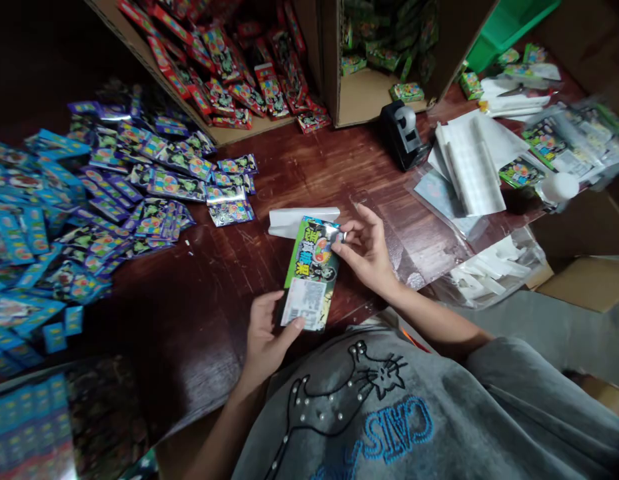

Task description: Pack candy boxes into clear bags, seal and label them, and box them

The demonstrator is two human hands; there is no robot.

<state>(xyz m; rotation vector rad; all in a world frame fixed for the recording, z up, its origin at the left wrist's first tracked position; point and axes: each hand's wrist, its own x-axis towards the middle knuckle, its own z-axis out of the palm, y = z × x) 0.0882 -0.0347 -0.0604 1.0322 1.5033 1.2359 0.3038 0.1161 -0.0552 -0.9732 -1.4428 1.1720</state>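
Between my two hands is a flat candy packet [312,267], green and black with printed characters, a cartoon figure and a white label near its lower end. My left hand [269,333] grips its lower left edge, thumb on the front. At the upper right corner, my right hand [364,250] pinches the packet between thumb and fingers. Behind its top end, a folded white paper strip [284,222] lies on the dark red wooden table [299,173].
Purple packets [174,183] and blue packets [14,233] are heaped at left. Cardboard boxes at the back hold red packets [239,80] and green packets [384,57]. Rightward are a tape dispenser [402,137], white paper sheets [472,163], more packets [564,143] and a bag of white strips [494,267].
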